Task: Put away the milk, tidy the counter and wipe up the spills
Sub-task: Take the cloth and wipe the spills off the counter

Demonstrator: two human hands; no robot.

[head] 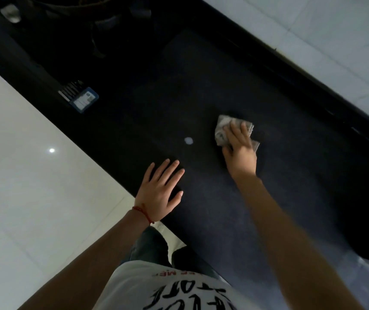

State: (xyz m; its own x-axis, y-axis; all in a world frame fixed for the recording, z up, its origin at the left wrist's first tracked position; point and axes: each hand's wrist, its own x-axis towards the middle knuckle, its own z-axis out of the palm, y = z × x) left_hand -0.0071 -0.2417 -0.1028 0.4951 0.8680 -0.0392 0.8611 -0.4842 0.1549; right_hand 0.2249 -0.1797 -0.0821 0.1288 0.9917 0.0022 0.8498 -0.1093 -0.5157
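A dark counter (201,92) runs diagonally across the view. My right hand (239,148) presses a crumpled grey cloth (221,128) flat on the counter top, fingers stretched over it. My left hand (161,191) rests flat on the counter's near edge, fingers spread, holding nothing. A small white spot (188,140) lies on the counter between the two hands, left of the cloth; whether it is a spill or a reflection is unclear. No milk is in view.
A blue-and-white card or packet (84,100) lies near the counter's left edge. Dark indistinct items (98,30) sit at the far end, with a pale object (11,14) at top left. Pale tiled floor (33,175) lies on both sides.
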